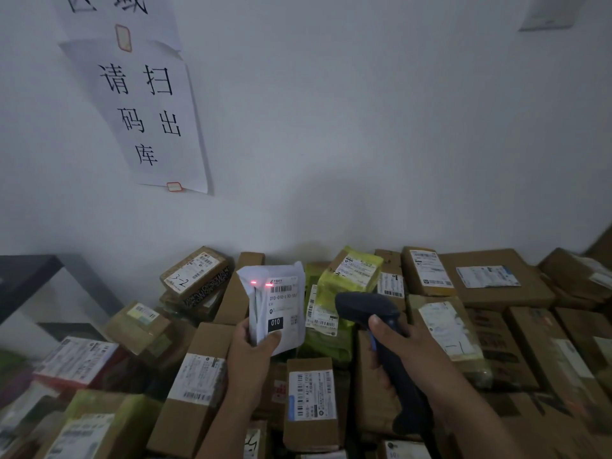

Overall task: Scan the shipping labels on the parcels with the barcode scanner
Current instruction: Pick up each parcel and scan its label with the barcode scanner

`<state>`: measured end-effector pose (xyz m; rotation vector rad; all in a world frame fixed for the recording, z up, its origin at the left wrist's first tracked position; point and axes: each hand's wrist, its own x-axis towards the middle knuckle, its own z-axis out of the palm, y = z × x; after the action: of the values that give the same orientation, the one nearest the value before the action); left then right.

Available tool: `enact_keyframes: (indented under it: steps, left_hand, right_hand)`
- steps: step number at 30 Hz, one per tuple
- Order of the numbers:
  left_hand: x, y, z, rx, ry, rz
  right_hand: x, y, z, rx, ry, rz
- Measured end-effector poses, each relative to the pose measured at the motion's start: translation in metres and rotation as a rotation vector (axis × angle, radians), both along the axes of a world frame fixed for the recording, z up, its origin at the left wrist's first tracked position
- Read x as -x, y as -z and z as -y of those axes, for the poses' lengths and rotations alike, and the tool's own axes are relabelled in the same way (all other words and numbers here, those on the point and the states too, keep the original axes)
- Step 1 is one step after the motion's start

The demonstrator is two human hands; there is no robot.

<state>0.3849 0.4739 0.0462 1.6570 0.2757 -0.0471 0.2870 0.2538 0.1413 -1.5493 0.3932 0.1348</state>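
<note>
Parcel point(276, 306), white and flat: standing upright above the heap at scene centre, its printed face turning toward the camera. The left hand point(250, 354) is gripping its near lower edge, thumb curling across the front and fingers hiding behind.

Shipping label point(284, 301): covering the right part of the parcel's face, showing a barcode near its top and a black block reading 010 lower down. A red scan line point(261, 283) is glowing across the parcel's upper left, its right end just reaching the label's top corner (left of the barcode).

Barcode scanner point(369, 308), dark: the right hand point(414, 356) is clasping the handle, thumb lying along the neck. The head is pointing left toward the parcel, near it but apart.

Cardboard boxes point(311, 399), brown, and a green mailer point(351, 279): lying packed together below both hands and running back to the far wall, most labels facing up.

Paper sign point(149, 111) with large black characters: hanging on the white wall, far left.

Dark table point(29, 270): standing at the left edge.
</note>
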Motion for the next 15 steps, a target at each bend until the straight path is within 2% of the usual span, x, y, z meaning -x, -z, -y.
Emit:
enact_keyframes:
  steps: [8,15]
  left_hand:
    - [-0.0007,-0.0002,-0.0004,0.002,0.030,-0.013]
    - [-0.0017,-0.0017,0.0036,0.085,0.032,-0.054]
  right_hand:
    - [-0.0041,-0.0017,-0.0020,0.014,-0.016,-0.033]
    - [-0.0090,0.0023,-0.0032,0.004,-0.043,-0.018]
